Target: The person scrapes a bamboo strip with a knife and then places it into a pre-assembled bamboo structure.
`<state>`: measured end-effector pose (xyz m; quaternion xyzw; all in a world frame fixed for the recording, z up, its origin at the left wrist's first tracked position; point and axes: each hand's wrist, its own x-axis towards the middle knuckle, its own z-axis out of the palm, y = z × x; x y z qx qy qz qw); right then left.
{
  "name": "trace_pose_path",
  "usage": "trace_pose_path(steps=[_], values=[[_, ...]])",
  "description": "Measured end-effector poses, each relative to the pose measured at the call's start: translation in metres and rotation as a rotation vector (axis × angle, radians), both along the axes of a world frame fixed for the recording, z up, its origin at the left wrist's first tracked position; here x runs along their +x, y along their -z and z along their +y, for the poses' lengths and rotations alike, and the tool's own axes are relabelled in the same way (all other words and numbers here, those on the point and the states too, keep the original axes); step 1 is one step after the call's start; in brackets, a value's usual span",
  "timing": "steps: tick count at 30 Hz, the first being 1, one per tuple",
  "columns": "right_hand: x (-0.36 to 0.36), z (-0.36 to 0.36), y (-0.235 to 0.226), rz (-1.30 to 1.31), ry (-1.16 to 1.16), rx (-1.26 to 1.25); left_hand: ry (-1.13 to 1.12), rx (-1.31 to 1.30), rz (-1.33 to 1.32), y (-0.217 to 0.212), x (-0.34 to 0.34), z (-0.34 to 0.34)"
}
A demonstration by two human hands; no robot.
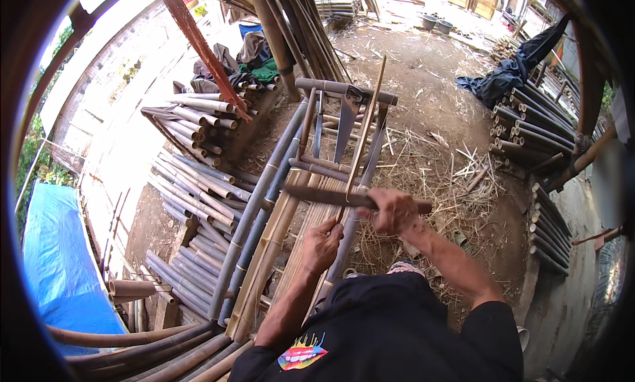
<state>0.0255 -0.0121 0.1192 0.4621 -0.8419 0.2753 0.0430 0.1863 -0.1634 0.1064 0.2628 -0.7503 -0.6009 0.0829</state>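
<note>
gripping a dark wooden bar [331,197] that lies crosswise over the bamboo frame [291,203], the right hand [395,210] is closed around the bar's right part. the left hand [323,245] sits lower, its fingers curled shut on a thin bamboo strip [366,127] whose pale length rises from the hand past the bar and tilts up toward the far end of the frame. flat split slats [311,230] lie side by side under both hands, between long grey bamboo poles [254,210].

around the frame: a hand saw [347,117] leans on the far crossbar, a stack of cut bamboo poles [198,127] lies to the left, another stack [529,124] to the right, with dark cloth [509,74] draped over it. a blue tarp [56,256] covers the ground at far left, and dry shavings [450,177] litter the dirt right of the frame.

the person's black shirt [390,336] hides the near end of the slats. where the strip ends inside the left hand cannot be made out, and the fisheye rim cuts off the poles at lower left.
</note>
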Motion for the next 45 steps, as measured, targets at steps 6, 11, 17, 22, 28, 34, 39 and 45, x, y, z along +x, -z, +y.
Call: trace_pose_path(steps=[6,11,17,22,28,34,39,45], values=[[-0.008,0.012,-0.008,0.195,0.038,-0.111,0.057,0.078,0.035,-0.014,0.019,0.014],[-0.049,0.028,-0.018,0.002,0.285,-0.078,0.086,0.071,-0.009,-0.02,0.041,0.022],[-0.059,0.041,-0.002,0.19,0.113,-0.061,0.152,-0.025,0.052,-0.019,0.056,0.019],[-0.05,0.044,-0.032,-0.069,0.177,0.008,0.169,-0.117,0.038,-0.023,0.067,0.02],[-0.099,0.047,-0.023,-0.043,0.227,-0.002,0.158,-0.228,0.056,-0.036,0.059,0.04],[-0.19,0.071,0.0,0.048,0.302,0.083,0.157,-0.29,-0.004,-0.041,0.045,0.063],[-0.281,0.103,0.004,0.003,0.412,0.089,0.125,-0.166,-0.081,-0.019,0.063,0.087],[-0.358,0.161,-0.025,-0.082,0.65,-0.045,0.036,0.266,-0.363,-0.009,0.076,0.095]])
